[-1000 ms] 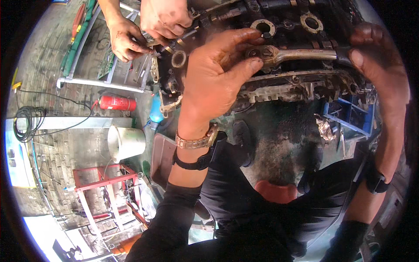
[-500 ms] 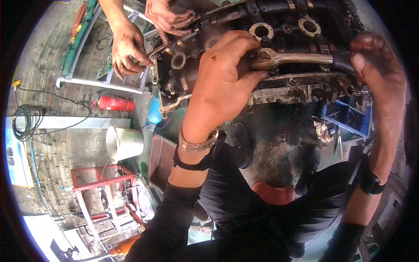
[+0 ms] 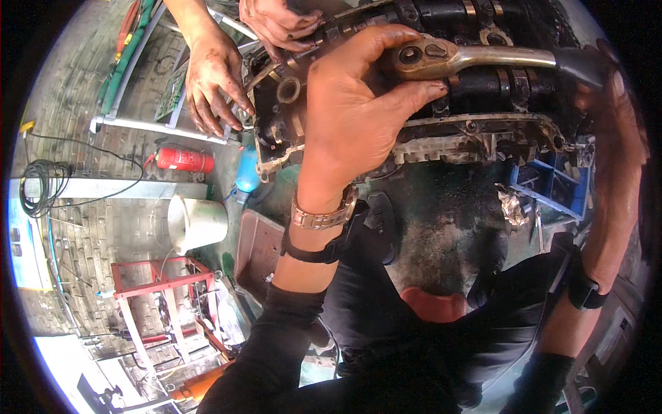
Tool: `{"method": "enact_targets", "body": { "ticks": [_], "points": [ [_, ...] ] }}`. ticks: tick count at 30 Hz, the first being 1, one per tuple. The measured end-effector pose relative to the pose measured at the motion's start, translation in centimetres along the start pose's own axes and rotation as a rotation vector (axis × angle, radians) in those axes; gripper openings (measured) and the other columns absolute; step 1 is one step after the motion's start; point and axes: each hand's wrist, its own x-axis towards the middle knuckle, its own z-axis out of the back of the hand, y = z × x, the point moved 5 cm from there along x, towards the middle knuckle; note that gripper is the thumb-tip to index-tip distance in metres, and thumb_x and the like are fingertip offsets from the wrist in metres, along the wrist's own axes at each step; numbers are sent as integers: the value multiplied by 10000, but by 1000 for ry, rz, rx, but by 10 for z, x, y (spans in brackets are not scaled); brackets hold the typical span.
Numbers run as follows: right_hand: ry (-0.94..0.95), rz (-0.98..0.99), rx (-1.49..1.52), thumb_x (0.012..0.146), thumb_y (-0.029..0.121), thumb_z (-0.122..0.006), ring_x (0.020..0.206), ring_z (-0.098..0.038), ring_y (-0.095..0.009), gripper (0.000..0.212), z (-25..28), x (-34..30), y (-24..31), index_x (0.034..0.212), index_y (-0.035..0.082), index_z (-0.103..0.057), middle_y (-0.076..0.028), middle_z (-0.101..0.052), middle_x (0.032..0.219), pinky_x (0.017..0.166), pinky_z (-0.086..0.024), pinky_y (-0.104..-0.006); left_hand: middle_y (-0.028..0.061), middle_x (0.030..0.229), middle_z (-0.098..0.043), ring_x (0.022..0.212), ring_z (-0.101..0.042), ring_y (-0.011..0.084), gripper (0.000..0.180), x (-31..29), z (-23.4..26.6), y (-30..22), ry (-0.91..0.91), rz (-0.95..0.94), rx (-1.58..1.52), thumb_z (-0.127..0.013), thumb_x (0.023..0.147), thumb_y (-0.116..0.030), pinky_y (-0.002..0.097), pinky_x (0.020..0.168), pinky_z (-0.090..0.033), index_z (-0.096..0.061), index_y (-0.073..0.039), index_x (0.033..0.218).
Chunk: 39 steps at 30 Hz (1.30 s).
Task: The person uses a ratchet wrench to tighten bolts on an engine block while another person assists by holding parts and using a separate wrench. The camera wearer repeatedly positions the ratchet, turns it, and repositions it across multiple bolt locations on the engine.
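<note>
A ratchet wrench (image 3: 507,56) with a metal shank and black handle lies across the picture above an oily engine cylinder head (image 3: 476,131). My left hand (image 3: 362,103) is closed around the ratchet's round head, thumb below and fingers above; what sits under that head is hidden. At the far right, my right hand (image 3: 614,103) grips the end of the black handle, its fingers partly dark and blurred. Another person's two hands are at the upper left: one hand (image 3: 214,79) hangs with fingers loose beside the cylinder head's end, the other (image 3: 279,24) rests over its far edge.
A blue divided tray (image 3: 552,185) stands below right, next to crumpled foil (image 3: 512,207). On the left are a red fire extinguisher (image 3: 185,160), a white bucket (image 3: 200,224), a red metal frame (image 3: 162,279) and a coiled black cable (image 3: 43,188). A red stool seat (image 3: 433,305) shows between my legs.
The ratchet wrench and my left hand have risen in the picture, and the handle end has swung up and right with my right hand. The other person's hands have shifted slightly right.
</note>
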Motion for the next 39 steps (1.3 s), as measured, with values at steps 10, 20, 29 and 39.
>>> {"method": "enact_targets", "body": {
  "ticks": [10,20,29,39],
  "points": [
    [-39,-44,28,944,416,-636,949,-644,-181,436,6,0,-2,1267,123,-658,-75,-694,1168,864,-498,-344,78,982,-720,893,-659,102,391,-1,-9,13,22,124,-99,-785,721,80,248,810,-541,-656,48,1089],
    [-63,30,-39,959,409,-620,876,-602,-154,426,8,-5,-2,1282,133,-652,-80,-688,1146,738,-467,-278,86,1028,-715,935,-656,118,419,-3,-9,12,62,153,-109,-783,711,93,261,847,-540,-655,46,1107],
    [-3,-47,-198,932,438,-653,711,-515,-92,509,9,-10,-1,1294,81,-633,-67,-696,1085,627,-395,-226,79,1016,-721,915,-671,131,452,-3,-9,10,91,18,104,-813,690,58,266,820,-544,-665,25,1117],
    [-71,-40,-23,870,243,-743,829,-574,-89,370,4,-10,9,1173,44,-669,-39,-682,1058,753,-449,-222,97,991,-711,902,-655,115,370,-7,-7,10,142,167,-190,-776,807,-1,258,792,-538,-634,39,1147]
  ]
}}
